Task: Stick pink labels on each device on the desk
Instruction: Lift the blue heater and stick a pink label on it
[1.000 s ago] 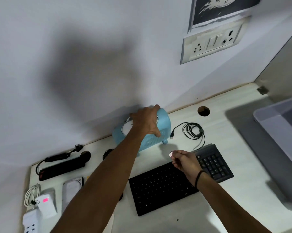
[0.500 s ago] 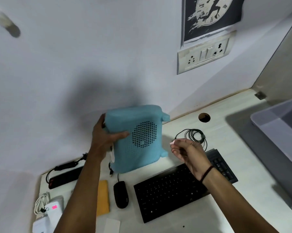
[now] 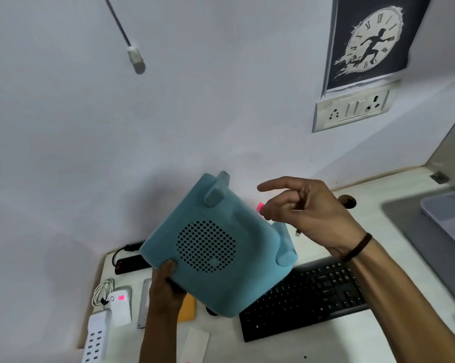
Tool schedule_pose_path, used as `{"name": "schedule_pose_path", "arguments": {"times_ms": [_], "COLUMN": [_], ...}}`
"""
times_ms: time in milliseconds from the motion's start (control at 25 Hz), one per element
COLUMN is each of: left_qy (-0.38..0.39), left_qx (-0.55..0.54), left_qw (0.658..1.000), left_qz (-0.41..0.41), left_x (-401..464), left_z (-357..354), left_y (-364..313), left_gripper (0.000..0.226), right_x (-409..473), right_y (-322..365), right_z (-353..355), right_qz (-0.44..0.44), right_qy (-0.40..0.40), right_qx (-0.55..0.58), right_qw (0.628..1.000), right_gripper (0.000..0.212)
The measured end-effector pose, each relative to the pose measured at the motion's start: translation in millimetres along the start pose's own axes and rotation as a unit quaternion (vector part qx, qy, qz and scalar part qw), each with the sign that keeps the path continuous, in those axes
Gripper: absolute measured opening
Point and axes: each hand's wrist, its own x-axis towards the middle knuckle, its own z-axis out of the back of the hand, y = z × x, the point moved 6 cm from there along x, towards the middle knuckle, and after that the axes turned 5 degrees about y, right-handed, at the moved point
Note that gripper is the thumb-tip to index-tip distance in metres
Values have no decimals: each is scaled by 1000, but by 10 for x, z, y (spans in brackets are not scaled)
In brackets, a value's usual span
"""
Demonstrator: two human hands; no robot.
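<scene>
The left hand [image 3: 166, 289] gripped the blue heater [image 3: 216, 250] tilted above the desk [image 3: 326, 344], the right hand [image 3: 302, 210] pinching a pink label [image 3: 260, 206] beside its edge; it wanted smooth plastic, not grille.

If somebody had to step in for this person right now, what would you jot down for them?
Left hand grips the blue device, lifted off the desk and tilted, its perforated grille facing the camera.
Right hand pinches a pink label by the device's upper right edge; not stuck on yet.
Done: the white adapter at the left already carries a pink label.
Left: label the blue device, then the black keyboard, the white multi-port charger and the black power strip; none shows a label from here.
</scene>
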Motion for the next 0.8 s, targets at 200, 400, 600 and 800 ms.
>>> {"name": "schedule_pose_path", "arguments": {"times_ms": [200,400,600,800], "left_qy": [65,113,191,167], "left_qx": [-27,-78,-171,-106], "left_qw": [997,987,963,976], "left_qz": [-30,-79,-86,-89], "left_x": [-264,-444,-471,-561], "left_z": [-23,-58,89,42], "left_y": [-66,-190,-211,-225], "left_gripper": [73,63,42,49], "right_x": [-104,-216,-210,-194], "right_y": [136,178,116,125], "right_z": [-209,-405,-669,-830], "right_qz": [-18,-32,-61,-63], "right_qy": [41,47,65,50], "right_qx": [-131,-81,-18,-57], "right_qw": [990,995,996,995], "right_gripper": [10,11,18,18]}}
